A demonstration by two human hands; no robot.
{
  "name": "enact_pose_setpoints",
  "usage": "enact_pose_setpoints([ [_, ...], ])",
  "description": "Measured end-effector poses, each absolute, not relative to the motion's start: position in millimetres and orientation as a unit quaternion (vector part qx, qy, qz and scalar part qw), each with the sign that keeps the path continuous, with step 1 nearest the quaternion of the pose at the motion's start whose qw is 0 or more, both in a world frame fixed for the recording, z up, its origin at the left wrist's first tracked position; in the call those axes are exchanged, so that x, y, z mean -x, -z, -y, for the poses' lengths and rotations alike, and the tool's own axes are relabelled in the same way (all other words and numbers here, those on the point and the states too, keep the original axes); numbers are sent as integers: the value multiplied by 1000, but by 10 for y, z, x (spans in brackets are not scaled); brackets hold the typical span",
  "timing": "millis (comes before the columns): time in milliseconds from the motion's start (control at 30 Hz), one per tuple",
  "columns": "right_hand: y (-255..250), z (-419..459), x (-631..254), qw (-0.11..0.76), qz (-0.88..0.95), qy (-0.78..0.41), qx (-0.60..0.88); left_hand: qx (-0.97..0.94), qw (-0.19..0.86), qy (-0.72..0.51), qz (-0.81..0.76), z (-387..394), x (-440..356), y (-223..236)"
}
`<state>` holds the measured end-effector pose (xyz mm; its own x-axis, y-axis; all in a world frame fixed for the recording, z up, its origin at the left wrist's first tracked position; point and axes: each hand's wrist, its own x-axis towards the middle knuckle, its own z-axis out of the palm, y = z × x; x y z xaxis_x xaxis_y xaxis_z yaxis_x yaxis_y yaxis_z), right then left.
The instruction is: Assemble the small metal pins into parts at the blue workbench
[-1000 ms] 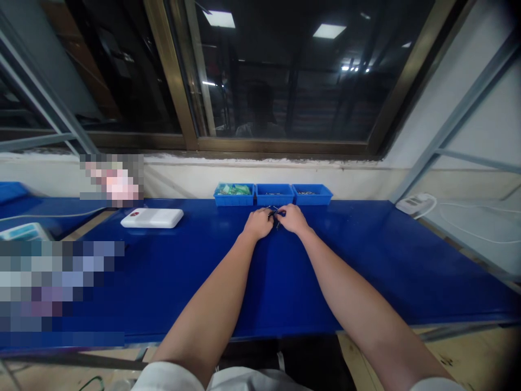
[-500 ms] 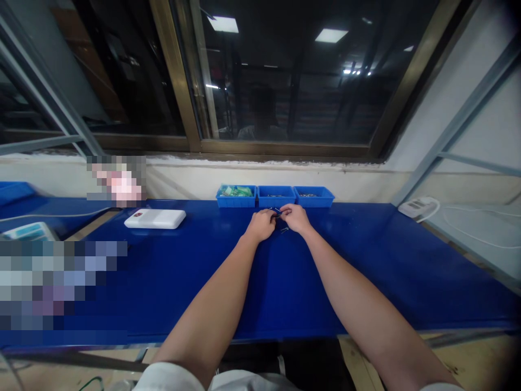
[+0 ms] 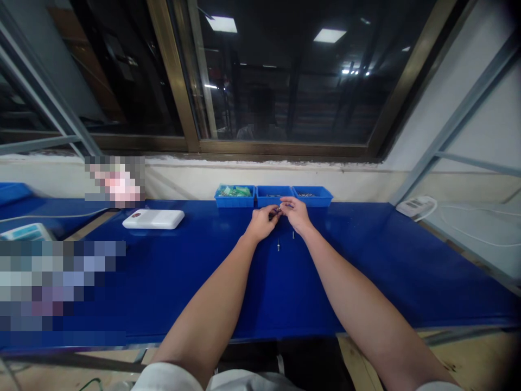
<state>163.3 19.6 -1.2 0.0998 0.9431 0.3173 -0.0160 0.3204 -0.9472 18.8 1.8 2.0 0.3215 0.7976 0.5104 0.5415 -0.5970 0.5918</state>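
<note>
My left hand (image 3: 264, 222) is closed in a pinch just in front of the blue bins, its fingertips meeting those of my right hand. My right hand (image 3: 297, 215) pinches too, with some fingers lifted. Whatever small thing is between the fingertips is too tiny and covered to name. Below the hands, on the blue table, lies a small metal screw-like piece (image 3: 279, 246). A second thin screw-like piece (image 3: 293, 235) lies close to my right wrist.
Three blue bins stand along the wall: the left bin (image 3: 235, 202) has green-and-white packets, the middle bin (image 3: 273, 203) and right bin (image 3: 319, 202) hold small metal parts. A white box-shaped device (image 3: 153, 219) lies to the left. A power strip (image 3: 415, 206) sits far right.
Two small screw-like pieces now lie apart on the table, nearer to me than the piece seen under the hands before. My right hand's fingers have lifted slightly; both hands stay together.
</note>
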Motion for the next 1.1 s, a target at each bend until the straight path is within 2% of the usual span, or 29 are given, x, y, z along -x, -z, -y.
enact_pose_setpoints([
  [100,26,-202,-1631,611,525,-405,433,-786,134,-417,-436,-53,-178,-14],
  [267,17,-160,-1676,558,597,-353,456,-777,82,-427,-456,-107,-149,-14],
  [533,-73,-114,-1783,561,568,-415,437,-779,106,-439,-435,-103,-155,0],
  [767,-127,-256,-2147,679,466,-215,525,-696,87,-499,-509,-112,-93,-30],
  [1000,-99,-361,-2369,643,498,-245,528,-704,83,-427,-561,-131,-44,-20],
  [1100,-94,-306,-2348,577,540,-174,587,-744,78,-337,-572,-96,-44,-19],
])
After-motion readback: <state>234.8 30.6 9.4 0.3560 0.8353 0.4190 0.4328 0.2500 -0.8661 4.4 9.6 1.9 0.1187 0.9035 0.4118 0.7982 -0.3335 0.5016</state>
